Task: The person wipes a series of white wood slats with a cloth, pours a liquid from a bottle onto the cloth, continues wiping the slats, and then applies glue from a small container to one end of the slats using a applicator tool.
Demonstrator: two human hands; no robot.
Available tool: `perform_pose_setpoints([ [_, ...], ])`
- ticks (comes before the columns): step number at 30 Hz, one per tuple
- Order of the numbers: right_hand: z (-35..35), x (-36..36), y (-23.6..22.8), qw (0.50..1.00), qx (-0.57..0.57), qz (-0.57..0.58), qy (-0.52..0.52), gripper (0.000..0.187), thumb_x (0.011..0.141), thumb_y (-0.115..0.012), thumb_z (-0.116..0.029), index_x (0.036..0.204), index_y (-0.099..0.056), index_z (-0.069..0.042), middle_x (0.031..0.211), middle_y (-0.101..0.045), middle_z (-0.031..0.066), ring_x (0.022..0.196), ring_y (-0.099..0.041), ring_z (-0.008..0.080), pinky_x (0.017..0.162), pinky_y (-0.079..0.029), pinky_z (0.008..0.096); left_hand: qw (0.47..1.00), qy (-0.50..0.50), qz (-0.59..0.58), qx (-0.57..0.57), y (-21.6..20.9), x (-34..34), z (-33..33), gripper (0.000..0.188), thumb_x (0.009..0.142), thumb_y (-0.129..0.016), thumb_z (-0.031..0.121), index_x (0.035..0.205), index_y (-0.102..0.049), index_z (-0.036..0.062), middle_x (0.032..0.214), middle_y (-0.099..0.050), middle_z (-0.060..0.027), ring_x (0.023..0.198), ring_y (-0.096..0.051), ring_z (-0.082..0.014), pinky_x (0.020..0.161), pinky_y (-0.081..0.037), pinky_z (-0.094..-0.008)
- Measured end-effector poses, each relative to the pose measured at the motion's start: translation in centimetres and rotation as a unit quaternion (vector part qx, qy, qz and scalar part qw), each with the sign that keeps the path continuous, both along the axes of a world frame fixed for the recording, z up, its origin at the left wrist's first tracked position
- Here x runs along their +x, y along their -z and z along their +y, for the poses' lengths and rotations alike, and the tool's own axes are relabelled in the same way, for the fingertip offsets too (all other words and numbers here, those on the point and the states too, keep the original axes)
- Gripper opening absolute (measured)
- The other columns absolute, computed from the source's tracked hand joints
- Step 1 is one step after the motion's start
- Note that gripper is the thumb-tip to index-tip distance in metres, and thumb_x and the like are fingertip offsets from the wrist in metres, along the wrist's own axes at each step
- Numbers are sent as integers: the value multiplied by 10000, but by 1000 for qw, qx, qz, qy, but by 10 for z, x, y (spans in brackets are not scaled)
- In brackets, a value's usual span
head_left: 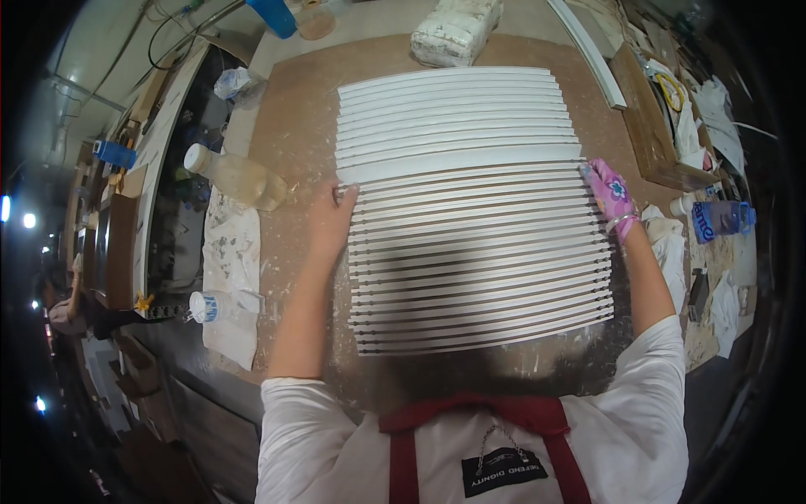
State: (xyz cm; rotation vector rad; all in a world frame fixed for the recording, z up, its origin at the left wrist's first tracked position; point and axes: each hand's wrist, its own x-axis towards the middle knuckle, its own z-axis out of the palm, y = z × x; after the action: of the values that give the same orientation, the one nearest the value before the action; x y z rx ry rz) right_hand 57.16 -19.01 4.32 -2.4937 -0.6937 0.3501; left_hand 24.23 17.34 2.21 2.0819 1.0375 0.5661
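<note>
Many thin white slats [478, 244] lie side by side across the brown board before me. The nearer ones have narrow gaps and small dark pieces at their ends; the farther slats [453, 109] lie closer together. My left hand [333, 214], bare, is closed at the left end of a white slat [470, 172] around the middle of the stack. At its right end, my right hand [611, 195], in a pink flowered glove, pinches the same slat. My fingertips are partly hidden by the slat ends.
A wrapped white block [456, 34] sits at the far edge of the brown board [294, 109]. Left stand a jug of cloudy liquid [243, 178] and a small white tub [204, 307]. Right are a wooden box [659, 126], a long white strip [592, 55] and a blue-labelled bottle [714, 220].
</note>
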Motion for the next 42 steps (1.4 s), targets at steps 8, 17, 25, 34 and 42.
perform_pose_setpoints([
  [8, -28, -37, 12, 998, 43, -37, 1, 333, 939, -528, -341, 986, -555, -12, 873, -610, 181, 783, -573, 286, 748, -457, 383, 998, 38, 45, 32, 3, -24, -23, 388, 855, -667, 301, 1044, -580, -26, 819, -598, -178, 731, -562, -276, 686, -457, -366],
  [17, 13, -15, 5, 999, -4, -23, 44, 470, 953, -494, -429, 1171, -520, -14, 1067, -624, 225, 964, -602, 388, 835, -463, 412, 998, -13, 48, 49, -10, 3, -9, 410, 907, -599, 324, 1110, -530, -25, 896, -613, -199, 823, -604, -337, 761, -469, -406],
  [25, 28, 42, 11, 995, 76, -16, 58, 599, 909, -445, -566, 1208, -516, -51, 1124, -596, 254, 1084, -562, 394, 922, -436, 415, 1000, 8, -24, 4, 7, 27, 58, 488, 946, -487, 392, 1183, -549, -30, 1069, -619, -252, 989, -589, -377, 882, -444, -403],
  [34, 58, 38, 19, 996, 46, 69, 36, 507, 921, -447, -538, 1040, -544, -55, 962, -630, 174, 883, -600, 348, 806, -456, 416, 986, 24, 131, 101, 13, 49, 61, 558, 941, -453, 456, 1190, -548, -34, 1145, -580, -302, 1085, -546, -446, 923, -421, -464],
  [42, 64, 46, 1, 986, -130, -15, -99, 506, 935, -455, -500, 1189, -522, -66, 1181, -588, 197, 1051, -581, 359, 921, -445, 422, 969, 42, 231, 82, -9, 51, 66, 504, 933, -513, 428, 1189, -548, -5, 1137, -594, -268, 1057, -568, -413, 899, -435, -465],
])
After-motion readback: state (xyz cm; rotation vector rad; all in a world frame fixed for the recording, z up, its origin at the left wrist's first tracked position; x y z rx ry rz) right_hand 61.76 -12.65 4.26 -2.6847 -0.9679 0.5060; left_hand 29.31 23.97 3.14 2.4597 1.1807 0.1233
